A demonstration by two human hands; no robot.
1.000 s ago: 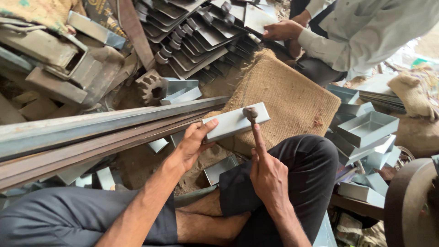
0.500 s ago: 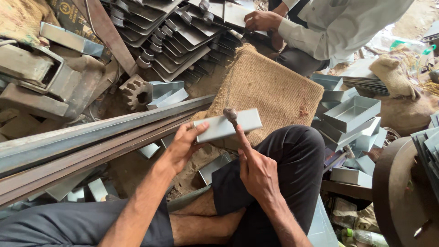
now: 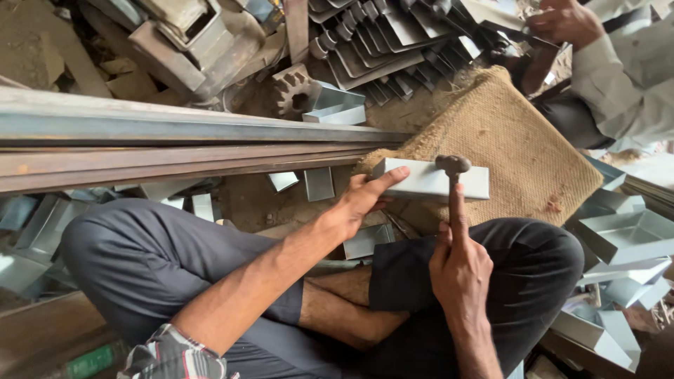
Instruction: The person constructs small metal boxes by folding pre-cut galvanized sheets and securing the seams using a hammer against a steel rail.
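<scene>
Hammer head resting on a folded sheet-metal piece.
The left hand [image 3: 361,200] fingers clasp the metal piece [image 3: 428,180] against the steel rail [image 3: 175,144]; the right hand [image 3: 460,267] fingers wrap the hammer [image 3: 453,165], its head just beyond the forefinger.

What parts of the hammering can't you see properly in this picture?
- Hammer handle, head view: mostly covered by the right hand and its outstretched finger.
- Underside of the grey sheet-metal piece: hidden; whether it touches the steel rail can't be told.
- Left hand fingers: partly tucked behind the piece.
- Co-worker's hand: cut off by the top edge.
</scene>
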